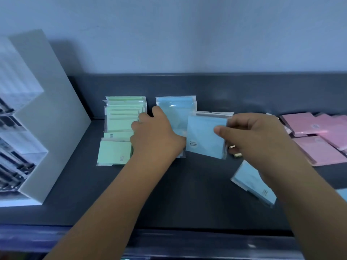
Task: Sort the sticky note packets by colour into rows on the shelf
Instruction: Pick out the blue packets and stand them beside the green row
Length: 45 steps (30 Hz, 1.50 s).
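On the dark shelf (187, 194) a row of green sticky note packets (120, 128) runs front to back at the left. Beside it stands a row of blue packets (175, 107). My left hand (154, 136) rests between the two rows, thumb against the blue row and fingers against the green one. My right hand (251, 136) pinches a blue packet (204, 137) by its right edge and holds it tilted just right of the blue row. Another blue packet (249, 182) lies loose under my right forearm. Pink packets (319, 139) are heaped at the right.
A white display stand (45, 109) with clear pen compartments stands at the left end of the shelf. A low dark back wall (244, 91) closes the shelf behind the rows. A corner of one more blue packet (342, 194) shows at the right edge.
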Each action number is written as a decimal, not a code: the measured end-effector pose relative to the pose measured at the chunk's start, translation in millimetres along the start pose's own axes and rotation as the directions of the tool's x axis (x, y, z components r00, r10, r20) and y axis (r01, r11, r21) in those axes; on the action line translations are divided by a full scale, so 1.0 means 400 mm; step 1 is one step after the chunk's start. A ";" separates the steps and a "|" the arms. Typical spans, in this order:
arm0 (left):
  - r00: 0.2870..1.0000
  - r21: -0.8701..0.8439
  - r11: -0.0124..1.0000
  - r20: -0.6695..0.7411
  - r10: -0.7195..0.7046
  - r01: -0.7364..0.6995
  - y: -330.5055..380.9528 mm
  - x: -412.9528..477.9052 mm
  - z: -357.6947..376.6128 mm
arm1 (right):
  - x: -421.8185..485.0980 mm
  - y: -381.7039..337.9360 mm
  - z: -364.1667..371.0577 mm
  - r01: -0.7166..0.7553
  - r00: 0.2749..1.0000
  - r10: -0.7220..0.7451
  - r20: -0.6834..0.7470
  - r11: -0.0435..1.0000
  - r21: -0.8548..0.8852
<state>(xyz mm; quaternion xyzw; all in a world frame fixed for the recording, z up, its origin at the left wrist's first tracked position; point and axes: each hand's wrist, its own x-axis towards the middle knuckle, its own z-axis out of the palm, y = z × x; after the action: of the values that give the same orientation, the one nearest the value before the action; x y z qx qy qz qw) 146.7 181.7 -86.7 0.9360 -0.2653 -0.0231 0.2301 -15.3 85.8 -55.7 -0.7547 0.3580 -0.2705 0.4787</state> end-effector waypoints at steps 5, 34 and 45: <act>0.995 -0.086 0.994 -0.081 0.057 -0.064 -0.002 -0.011 -0.020 | 0.019 0.010 -0.014 -0.038 0.998 0.042 -0.042 0.995 0.090; 0.955 0.025 0.993 -0.272 0.121 -0.119 0.015 0.092 0.065 | 0.068 0.033 0.061 0.019 0.978 -0.050 -0.202 0.988 -0.151; 0.997 -0.509 0.859 -0.067 0.028 -0.059 -0.007 -0.047 -0.022 | 0.077 0.029 0.065 0.090 0.975 -0.152 -0.161 0.937 -0.338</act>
<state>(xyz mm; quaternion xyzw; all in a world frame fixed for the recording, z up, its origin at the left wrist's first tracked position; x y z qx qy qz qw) 133.4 197.2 -81.8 0.8357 -0.2640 -0.0605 0.4777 19.3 71.5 -74.6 -0.8161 0.3935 -0.3052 0.2932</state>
